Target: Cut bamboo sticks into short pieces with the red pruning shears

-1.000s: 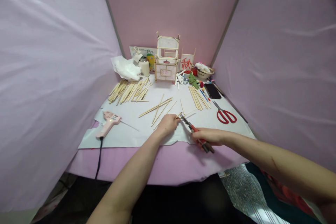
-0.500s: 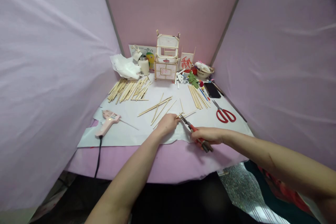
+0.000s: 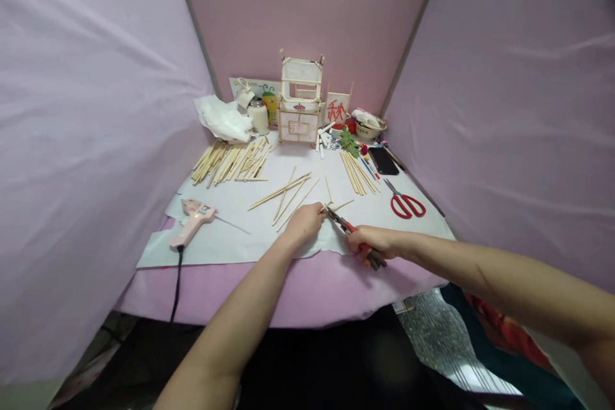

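Observation:
My left hand (image 3: 306,223) is closed on a thin wooden stick (image 3: 326,206) near the front middle of the white-covered table. My right hand (image 3: 372,242) is wrapped round the red handles of a pair of pliers (image 3: 346,225). The jaws of the pliers meet the stick at my left fingertips; whether they are fully closed is too small to tell. Several loose sticks (image 3: 283,191) lie just beyond my left hand, and another thin stick (image 3: 344,204) lies by the jaws.
A pink glue gun (image 3: 195,223) lies at the left, below a pile of sticks (image 3: 230,161). Red-handled scissors (image 3: 404,200), a phone (image 3: 383,161) and more sticks (image 3: 358,173) lie right. A stick frame model (image 3: 300,102) stands at the back beside a jar (image 3: 258,118).
The whole view has shifted slightly, so the table items sit a little further left and up. Both hands keep their hold, with the pliers' jaws still at the stick.

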